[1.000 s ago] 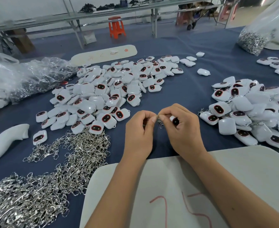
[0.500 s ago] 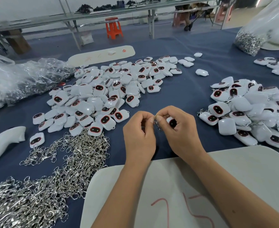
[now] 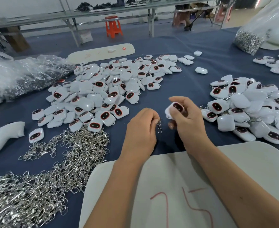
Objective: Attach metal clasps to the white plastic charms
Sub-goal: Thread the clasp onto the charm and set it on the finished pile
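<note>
Fingers [image 3: 153, 118] of the left hand [image 3: 140, 130] pinch a metal clasp [image 3: 159, 125] that hangs long axis downward. Just right and slightly farther, the right hand [image 3: 187, 119] grips a white charm [image 3: 174, 109] (dark face up), apart from the clasp, above the blue surface [image 3: 184, 83]. Its loop is hidden.

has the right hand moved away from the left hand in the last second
Yes. The right hand, gripping a white charm, has pulled away from the left hand, toward the right charm pile; the clasp hangs from the left.
</note>
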Available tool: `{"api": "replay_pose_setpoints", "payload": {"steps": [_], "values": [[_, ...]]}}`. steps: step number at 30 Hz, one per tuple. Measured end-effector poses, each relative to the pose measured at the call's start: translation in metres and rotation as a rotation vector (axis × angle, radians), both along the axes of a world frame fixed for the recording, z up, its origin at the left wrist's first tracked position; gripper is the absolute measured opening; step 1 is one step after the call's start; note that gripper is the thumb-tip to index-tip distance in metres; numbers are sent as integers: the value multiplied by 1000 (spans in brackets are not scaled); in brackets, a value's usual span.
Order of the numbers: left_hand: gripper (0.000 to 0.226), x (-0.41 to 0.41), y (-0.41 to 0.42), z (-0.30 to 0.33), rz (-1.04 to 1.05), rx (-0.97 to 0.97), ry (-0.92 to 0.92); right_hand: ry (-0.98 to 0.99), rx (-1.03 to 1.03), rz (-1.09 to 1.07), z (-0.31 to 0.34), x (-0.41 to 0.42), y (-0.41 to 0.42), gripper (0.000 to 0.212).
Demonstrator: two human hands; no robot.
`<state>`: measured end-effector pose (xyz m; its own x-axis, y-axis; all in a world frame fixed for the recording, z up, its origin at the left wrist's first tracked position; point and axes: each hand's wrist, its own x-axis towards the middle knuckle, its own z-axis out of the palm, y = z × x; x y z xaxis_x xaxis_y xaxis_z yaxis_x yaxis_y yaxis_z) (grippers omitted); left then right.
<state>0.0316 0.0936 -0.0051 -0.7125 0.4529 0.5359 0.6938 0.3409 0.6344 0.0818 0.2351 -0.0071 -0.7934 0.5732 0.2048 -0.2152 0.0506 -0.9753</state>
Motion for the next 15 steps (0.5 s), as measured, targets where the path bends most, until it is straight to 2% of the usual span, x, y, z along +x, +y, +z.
{"api": "replay_pose_setpoints", "payload": {"steps": [5, 15], "values": [[16, 0, -1, 1, -24, -32, -7, -19, 25, -47, -2, 1, 0, 11], [17, 3, 1, 1, -62, -74, 8, -48, 54, -108, -3, 1, 0, 10]]}}
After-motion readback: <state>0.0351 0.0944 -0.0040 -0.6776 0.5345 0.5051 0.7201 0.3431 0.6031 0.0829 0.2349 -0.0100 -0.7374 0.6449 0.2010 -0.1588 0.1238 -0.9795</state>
